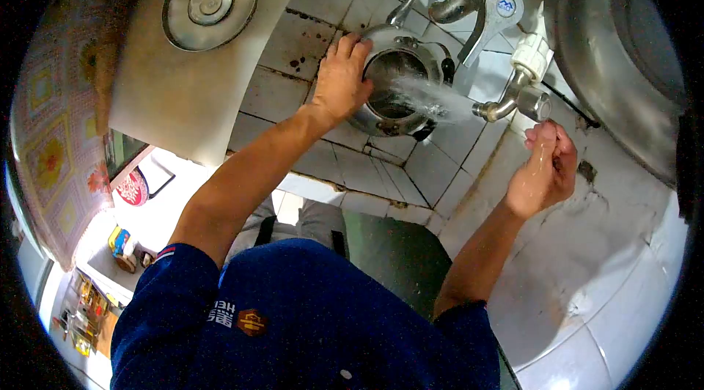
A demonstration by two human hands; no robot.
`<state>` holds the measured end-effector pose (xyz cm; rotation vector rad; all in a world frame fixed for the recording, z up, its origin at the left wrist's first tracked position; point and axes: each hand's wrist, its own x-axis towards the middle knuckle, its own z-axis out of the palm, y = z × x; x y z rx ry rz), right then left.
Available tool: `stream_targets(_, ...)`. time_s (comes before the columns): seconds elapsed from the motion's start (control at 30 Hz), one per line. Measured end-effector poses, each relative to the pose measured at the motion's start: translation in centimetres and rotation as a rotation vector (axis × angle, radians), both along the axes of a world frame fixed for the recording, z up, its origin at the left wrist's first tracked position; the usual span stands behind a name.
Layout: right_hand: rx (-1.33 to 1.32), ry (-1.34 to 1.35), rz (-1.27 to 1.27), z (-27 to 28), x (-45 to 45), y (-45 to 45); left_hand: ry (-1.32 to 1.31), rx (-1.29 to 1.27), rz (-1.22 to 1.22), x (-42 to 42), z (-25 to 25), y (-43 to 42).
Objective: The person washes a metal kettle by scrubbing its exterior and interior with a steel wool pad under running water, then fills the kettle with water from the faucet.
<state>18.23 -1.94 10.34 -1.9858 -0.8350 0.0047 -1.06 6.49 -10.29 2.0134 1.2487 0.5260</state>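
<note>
Head view, looking down: what is the left hand (341, 78) doing?

It lies on a round metal kettle (378, 124), at the left edge of the open mouth. The fingers are bent and close together, the thumb apart from them; whether they squeeze or only rest, I cannot tell.

Where does the kettle stand?

On the white-tiled floor of a basin (273, 97), its spout (404, 7) toward the upper right. Water (433, 95) sprays across its mouth from a small tap (504, 105) on the right.

And the right hand (543, 174)?

Wet, fingers curled inward, with the tips at the tap's round knob (534, 104). I cannot tell whether they pinch it.

Anything nearby?

A round metal lid (211, 3) on the counter (165, 89), upper left; a lever tap (484, 20) above the small one.
</note>
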Motion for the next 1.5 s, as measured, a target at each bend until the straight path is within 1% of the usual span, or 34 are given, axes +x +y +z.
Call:
stream_targets(0.07, 0.02, 0.019, 0.014, 0.1, 0.0, 0.0, -0.011, -0.002, 0.0, -0.2, 0.0, -0.1)
stream_targets(0.13, -0.049, -0.002, -0.045, 0.4, -0.1, 0.2, -0.018, -0.022, 0.008, -0.3, 0.1, -0.3)
stream_targets(0.33, -0.062, 0.019, -0.061, 0.5, -0.4, 0.2, -0.025, -0.036, 0.008, -0.5, 0.2, -1.1)
stream_targets(0.47, -0.004, 0.088, -0.056, 0.2, -0.9, -0.2, -0.003, -0.044, 0.016, -0.7, 0.4, -1.6)
stream_targets(0.53, -0.187, 0.01, -0.061, 0.5, -1.4, -0.9, 0.005, -0.043, 0.004, -0.9, 0.3, -1.5)
stream_targets(0.57, -0.187, 0.01, -0.058, 0.1, -1.9, -1.4, 0.005, -0.043, 0.007, -0.9, 0.2, -1.5)
stream_targets(0.63, -0.089, -0.188, 0.183, -0.9, -3.6, -2.4, 0.006, -0.132, 0.052, -0.7, -0.1, -1.4)
stream_targets(0.67, -0.065, -0.104, 0.193, -0.9, -4.8, -2.5, 0.004, -0.135, 0.052, -0.5, -0.3, -1.3)
stream_targets(0.7, -0.068, -0.105, 0.193, -1.2, -5.5, -2.2, -0.017, -0.222, 0.087, -0.3, -0.5, -1.3)
stream_targets(0.73, 0.034, -0.092, 0.23, -1.6, -6.1, -1.8, -0.037, -0.31, 0.122, -0.2, -0.7, -1.3)
stream_targets(0.77, 0.138, -0.079, 0.265, -1.9, -6.3, -1.6, -0.037, -0.311, 0.121, -0.1, -0.9, -1.2)
stream_targets(0.8, 0.223, 0.02, 0.33, -2.7, -6.0, -2.2, -0.005, -0.353, 0.106, 0.1, -1.1, -1.0)
stream_targets(0.83, 0.222, 0.022, 0.33, -3.6, -6.1, -2.7, 0.027, -0.397, 0.091, 0.1, -1.3, -1.0)
stream_targets(0.9, 0.059, 0.237, 0.392, -5.7, -6.9, -3.6, 0.022, -0.382, 0.074, -0.2, -1.5, -1.1)
stream_targets(0.97, -0.375, 0.214, 0.624, -8.5, -6.8, -2.7, 0.015, -0.363, 0.055, -0.4, -1.4, -1.2)
stream_targets(1.03, -0.707, 0.071, 0.816, -13.2, -6.3, -0.9, 0.054, -0.382, 0.047, -0.4, -0.5, -1.3)
stream_targets(1.1, -1.095, -0.132, 1.004, -17.7, -5.9, 2.2, 0.068, -0.407, 0.048, -0.2, -0.1, -1.2)
stream_targets(1.13, -1.095, -0.138, 1.004, -19.8, -5.3, 2.9, 0.087, -0.432, 0.05, -0.2, 0.0, -1.1)
stream_targets(1.23, -1.245, -0.127, 1.013, -27.7, -2.8, 4.3, 0.096, -0.478, 0.028, -0.4, 0.5, -1.0)
stream_targets(1.27, -1.314, -0.139, 1.01, -28.8, -2.0, 5.1, 0.034, -0.404, 0.035, -0.6, -0.4, -1.4)
stream_targets(1.3, -1.382, -0.154, 1.009, -30.0, -1.2, 6.0, 0.033, -0.416, 0.038, -0.8, -0.4, -1.6)
stream_targets(1.37, -1.445, -0.176, 1.033, -30.9, -0.6, 6.5, -0.034, -0.406, 0.084, -0.8, 0.1, -1.6)
stream_targets(1.4, -1.467, -0.188, 1.056, -31.2, -0.7, 6.1, -0.08, -0.404, 0.116, -0.7, -0.4, -1.9)
stream_targets(1.5, -1.489, -0.203, 1.164, -31.0, -1.2, 2.5, -0.104, -0.379, 0.151, 0.0, -0.8, -2.7)
